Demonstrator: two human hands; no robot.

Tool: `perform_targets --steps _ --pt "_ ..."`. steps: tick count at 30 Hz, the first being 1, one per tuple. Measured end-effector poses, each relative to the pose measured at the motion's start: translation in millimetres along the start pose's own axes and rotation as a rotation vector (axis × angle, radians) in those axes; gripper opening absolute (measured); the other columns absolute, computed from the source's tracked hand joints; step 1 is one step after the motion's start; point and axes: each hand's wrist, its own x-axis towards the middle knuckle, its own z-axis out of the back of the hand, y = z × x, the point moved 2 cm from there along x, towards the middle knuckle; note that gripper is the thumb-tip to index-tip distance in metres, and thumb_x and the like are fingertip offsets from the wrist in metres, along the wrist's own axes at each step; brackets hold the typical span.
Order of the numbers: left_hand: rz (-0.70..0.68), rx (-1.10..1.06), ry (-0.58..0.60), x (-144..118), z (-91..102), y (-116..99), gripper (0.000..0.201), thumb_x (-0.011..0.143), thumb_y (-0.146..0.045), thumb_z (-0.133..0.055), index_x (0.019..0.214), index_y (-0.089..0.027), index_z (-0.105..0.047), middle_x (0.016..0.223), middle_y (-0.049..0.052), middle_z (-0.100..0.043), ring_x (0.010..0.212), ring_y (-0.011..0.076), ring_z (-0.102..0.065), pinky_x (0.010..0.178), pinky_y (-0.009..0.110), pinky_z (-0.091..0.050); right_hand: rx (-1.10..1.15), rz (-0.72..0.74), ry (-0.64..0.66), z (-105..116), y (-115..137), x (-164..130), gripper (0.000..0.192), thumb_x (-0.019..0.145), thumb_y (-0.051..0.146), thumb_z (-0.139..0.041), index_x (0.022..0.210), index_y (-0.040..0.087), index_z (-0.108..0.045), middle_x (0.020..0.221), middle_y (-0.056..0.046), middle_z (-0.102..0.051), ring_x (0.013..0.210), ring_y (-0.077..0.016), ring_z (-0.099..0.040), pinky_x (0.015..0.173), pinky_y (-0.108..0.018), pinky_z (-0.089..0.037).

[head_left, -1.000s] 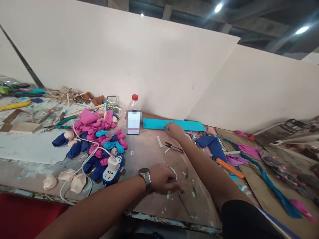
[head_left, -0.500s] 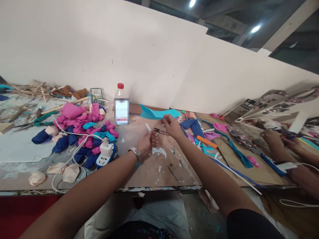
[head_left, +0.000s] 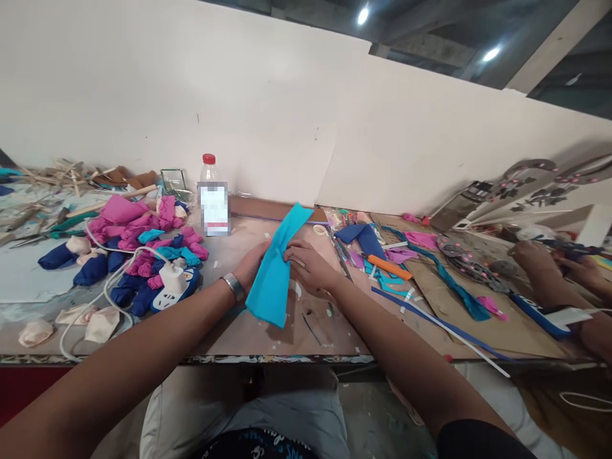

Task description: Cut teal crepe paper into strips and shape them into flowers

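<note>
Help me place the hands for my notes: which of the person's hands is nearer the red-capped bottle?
Left. The left hand lies just below and right of the bottle; the right hand sits farther right, beyond the turquoise sheet.

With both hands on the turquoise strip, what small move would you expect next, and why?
Probably pressing the strip flat before anything else. The turquoise sheet lies lengthwise in front of the person, its near end lifted off the table. The left hand grips its left edge, the right hand its right edge, so both are placed to smooth it down.
</note>
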Motion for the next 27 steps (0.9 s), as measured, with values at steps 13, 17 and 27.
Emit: perform_targets --steps 13,17,27 --pt "-0.203 0.234 -0.316 -4 -6.1 6 0.028 0.065 -0.006 -0.06 0.09 -0.017 -0.061 0.085 0.004 -0.071 0.072 0.0194 -0.066 0.066 0.033 -0.059 -0.196 -0.372 -0.146 -8 -44 -9 0.031 0.09 0.023 -0.059 0.12 0.017 -0.063 0.119 -0.013 -0.069 0.112 -0.0272 -0.059 0.098 -0.04 -0.044" --pt "-0.155 0.287 -0.326 -11 -17.9 -3 0.023 0.061 -0.004 -0.054 0.08 -0.017 -0.058 0.071 0.001 -0.064 0.062 0.0165 -0.06 0.057 0.03 -0.055 -0.277 -0.396 -0.072 -6 -45 -11 0.021 0.092 0.017 -0.057 0.107 0.019 -0.072 0.112 -0.011 -0.071 0.107 -0.0241 -0.061 0.098 -0.036 -0.043" --pt "-0.027 0.101 -0.121 -24 -16.1 -16 0.011 0.082 -0.023 -0.055 0.074 -0.016 -0.053 0.061 -0.002 -0.048 0.045 0.0076 -0.041 0.042 0.02 -0.037 -0.239 -0.527 -0.108 -8 -54 -12 0.046 0.084 0.018 -0.064 0.131 0.015 -0.061 0.112 -0.012 -0.07 0.099 -0.0236 -0.064 0.085 -0.031 -0.046"
